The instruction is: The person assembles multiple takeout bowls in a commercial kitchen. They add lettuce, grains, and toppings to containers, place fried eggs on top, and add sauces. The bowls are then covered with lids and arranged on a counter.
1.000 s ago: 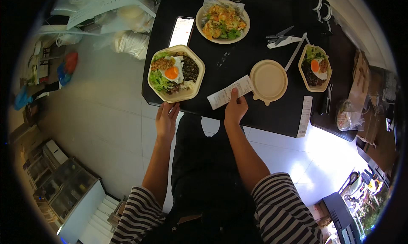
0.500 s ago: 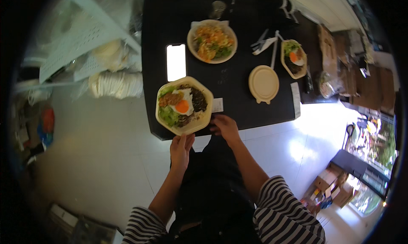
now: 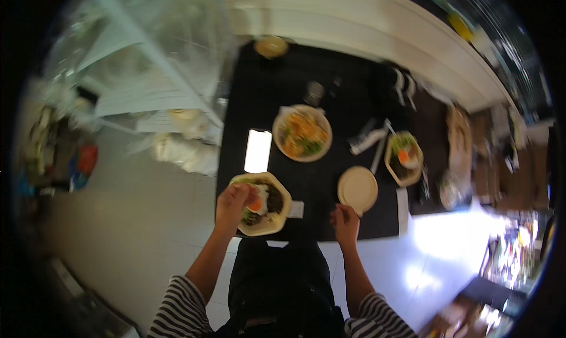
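Over the egg-topped salad bowl, left hand hovers, grip unclear; right hand curled.

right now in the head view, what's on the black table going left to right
phone → bowl with egg under the left hand → salad plate → round lid by the right hand → far bowl

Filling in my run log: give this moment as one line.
left hand: over food bowl | right hand: at round lid edge | phone: lying on black table
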A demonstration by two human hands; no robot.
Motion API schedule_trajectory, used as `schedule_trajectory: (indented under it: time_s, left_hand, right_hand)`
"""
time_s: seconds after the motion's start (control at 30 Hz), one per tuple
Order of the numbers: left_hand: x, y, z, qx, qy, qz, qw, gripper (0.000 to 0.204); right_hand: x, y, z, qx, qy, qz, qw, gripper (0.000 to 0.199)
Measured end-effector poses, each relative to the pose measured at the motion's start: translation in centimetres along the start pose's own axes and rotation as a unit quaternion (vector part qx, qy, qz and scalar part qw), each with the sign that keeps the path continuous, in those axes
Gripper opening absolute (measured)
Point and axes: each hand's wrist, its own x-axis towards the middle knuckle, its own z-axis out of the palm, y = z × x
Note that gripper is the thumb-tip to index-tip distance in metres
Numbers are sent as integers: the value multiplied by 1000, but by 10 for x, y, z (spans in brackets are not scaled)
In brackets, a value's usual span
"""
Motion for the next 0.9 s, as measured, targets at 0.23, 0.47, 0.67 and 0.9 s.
schedule_trajectory:
  time_s: [0.23,0.47,0.67,0.9]
  left_hand:
    - [31,103,-115,30,291,178,940,37]
    - [74,233,-186,281,228,404,840,17]
    - [18,398,-263,442,204,651,582,19]
    - [75,497,-340,480,199,580,627,54]
  right_hand:
    - [31,-80,59,-27,-98,-88,991,19]
    - [22,-199,204,-49,-176,-344,921,22]
    - [-52,-426,388,-74,-140,-652,741,15]
    - [-39,-566,555,-268,-286,-620,679,23]
